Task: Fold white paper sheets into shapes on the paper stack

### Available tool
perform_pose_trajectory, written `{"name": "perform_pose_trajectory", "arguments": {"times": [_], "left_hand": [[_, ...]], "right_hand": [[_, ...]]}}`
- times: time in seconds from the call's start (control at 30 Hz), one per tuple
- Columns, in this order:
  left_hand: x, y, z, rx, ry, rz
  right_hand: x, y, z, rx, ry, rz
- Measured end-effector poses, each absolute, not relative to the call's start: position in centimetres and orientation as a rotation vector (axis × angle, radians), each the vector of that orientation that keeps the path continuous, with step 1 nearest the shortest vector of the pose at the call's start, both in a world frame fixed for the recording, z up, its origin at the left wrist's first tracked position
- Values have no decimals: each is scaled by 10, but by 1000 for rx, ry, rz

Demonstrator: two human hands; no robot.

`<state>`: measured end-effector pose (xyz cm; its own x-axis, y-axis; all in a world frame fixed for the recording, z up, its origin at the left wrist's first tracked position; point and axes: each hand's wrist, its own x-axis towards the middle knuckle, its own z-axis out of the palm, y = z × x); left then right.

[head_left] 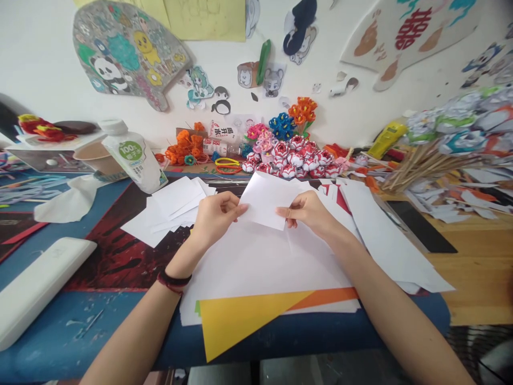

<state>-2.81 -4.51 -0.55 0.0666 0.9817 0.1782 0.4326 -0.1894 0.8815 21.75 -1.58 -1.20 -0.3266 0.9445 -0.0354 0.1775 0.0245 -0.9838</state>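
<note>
Between my two hands I hold up a small piece of white paper [264,197], tilted above a stack of larger white sheets [256,262]. My left hand [218,213] pinches its left edge between thumb and fingers. On the opposite edge, my right hand [304,213] grips it the same way, thumb on top. Yellow paper [244,321] and a strip of orange paper [326,298] stick out at the front of the stack. Left of my left hand lies a loose pile of cut white paper pieces [176,200].
A white bottle [134,155] and a paper cup [98,160] stand at the back left. A long white case [44,283] lies front left. Red-and-white paper flowers [296,158] line the back. Stemmed paper flowers [417,155] and paper scraps lie at right, near long white sheets [385,235].
</note>
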Motion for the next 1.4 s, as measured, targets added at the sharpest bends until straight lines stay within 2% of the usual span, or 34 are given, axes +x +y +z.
{"name": "perform_pose_trajectory", "arguments": {"times": [0.13,0.4,0.57,0.77,0.97,1.4], "left_hand": [[-27,-45,-9,1618,1411,1182],[-26,-47,-3,1710,1391,1102],[-15,-50,-9,1426,1229,1046],[-13,-50,-14,1249,1267,1066],[-20,-44,-16,1402,1377,1134],[-24,-45,-8,1435,1280,1077]], "right_hand": [[216,-17,-11,-1156,-1621,1391],[215,-17,-17,-1160,-1627,1399],[206,-20,-16,-1153,-1713,1463],[202,-23,-14,-1133,-1716,1563],[203,-22,-17,-1122,-1681,1570],[207,-21,-17,-1079,-1671,1570]]}}
